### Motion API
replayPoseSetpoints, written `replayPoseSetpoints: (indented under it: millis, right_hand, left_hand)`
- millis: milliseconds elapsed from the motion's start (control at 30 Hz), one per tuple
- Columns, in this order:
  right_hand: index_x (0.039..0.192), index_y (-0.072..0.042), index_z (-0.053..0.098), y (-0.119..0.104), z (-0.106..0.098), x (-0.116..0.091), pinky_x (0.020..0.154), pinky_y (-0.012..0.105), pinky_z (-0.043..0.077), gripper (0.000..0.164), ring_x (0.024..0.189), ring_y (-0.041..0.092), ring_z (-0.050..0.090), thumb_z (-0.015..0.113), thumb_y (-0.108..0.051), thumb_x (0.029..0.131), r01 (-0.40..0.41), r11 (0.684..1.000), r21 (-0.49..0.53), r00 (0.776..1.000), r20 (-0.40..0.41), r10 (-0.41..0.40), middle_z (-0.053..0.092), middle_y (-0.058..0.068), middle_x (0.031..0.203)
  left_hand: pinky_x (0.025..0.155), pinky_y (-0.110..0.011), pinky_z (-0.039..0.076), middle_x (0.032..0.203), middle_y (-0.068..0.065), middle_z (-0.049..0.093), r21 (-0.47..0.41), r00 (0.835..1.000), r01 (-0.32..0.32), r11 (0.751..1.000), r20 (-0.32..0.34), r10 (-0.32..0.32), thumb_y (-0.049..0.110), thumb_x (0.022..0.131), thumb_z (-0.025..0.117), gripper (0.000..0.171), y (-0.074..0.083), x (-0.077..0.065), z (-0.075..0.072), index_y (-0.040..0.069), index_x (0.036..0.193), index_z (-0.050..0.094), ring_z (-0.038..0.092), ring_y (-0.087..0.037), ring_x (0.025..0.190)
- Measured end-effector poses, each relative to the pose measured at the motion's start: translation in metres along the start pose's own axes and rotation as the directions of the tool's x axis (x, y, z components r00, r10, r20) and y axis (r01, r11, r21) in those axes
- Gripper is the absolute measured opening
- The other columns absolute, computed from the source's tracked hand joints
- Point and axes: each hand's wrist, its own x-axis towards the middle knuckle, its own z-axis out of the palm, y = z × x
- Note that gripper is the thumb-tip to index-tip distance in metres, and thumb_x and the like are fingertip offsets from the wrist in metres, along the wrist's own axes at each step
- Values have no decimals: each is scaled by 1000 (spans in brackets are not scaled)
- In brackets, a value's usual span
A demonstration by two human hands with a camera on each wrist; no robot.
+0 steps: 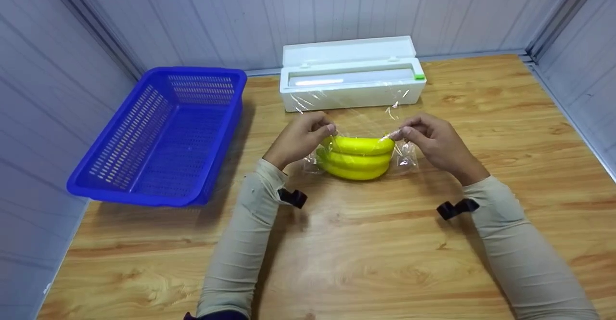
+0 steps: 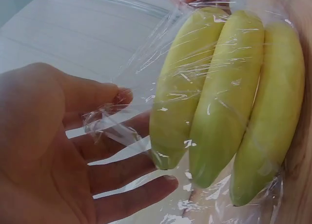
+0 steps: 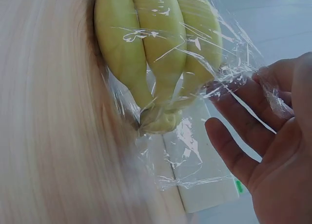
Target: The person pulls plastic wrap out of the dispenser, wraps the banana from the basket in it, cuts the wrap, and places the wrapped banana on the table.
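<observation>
A bunch of three yellow bananas (image 1: pixel 358 159) with greenish tips lies on the table under clear plastic wrap (image 2: pixel 214 63). My left hand (image 1: pixel 303 134) pinches the wrap's edge between thumb and index finger at the bunch's left end; in the left wrist view its other fingers spread loosely beside the banana tips. At the other end, near the joined stem (image 3: pixel 161 119), my right hand (image 1: pixel 430 139) pinches another bit of wrap. Film stretches between the hands over the bananas and back toward the white box. Crumpled film (image 1: pixel 405 159) sticks out at the sides.
Behind the bananas stands a long white wrap dispenser box (image 1: pixel 353 96), lid raised, with a roll (image 1: pixel 353 77) inside and a green slider (image 1: pixel 419 76) at its right end. A blue plastic basket (image 1: pixel 204 185) sits at left. Pale panel walls (image 1: pixel 269 17) enclose the wooden table (image 1: pixel 375 262).
</observation>
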Motion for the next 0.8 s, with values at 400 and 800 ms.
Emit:
replayPoseSetpoints:
  millis: [400, 800]
  right_hand:
    - [109, 8, 62, 5, 2, 3, 81, 29, 56, 20, 90, 28, 68, 56, -10, 103, -13, 1000, 14, 997, -71, 14, 71, 17, 98]
    - [109, 10, 62, 4, 8, 3, 78, 33, 57, 23, 82, 23, 68, 59, -12, 102, -132, 987, 93, 978, -152, 146, 72, 14, 94]
  left_hand:
    - [81, -33, 54, 89, -7, 72, -172, 993, 67, 983, -86, -83, 11, 99, 63, 14, -3, 4, 9, 0, 98, 72, 67, -18, 85]
    - [79, -33, 55, 91, -9, 75, -208, 977, 139, 968, -130, -169, 11, 100, 61, 13, -3, 4, 16, 0, 97, 69, 70, -20, 84]
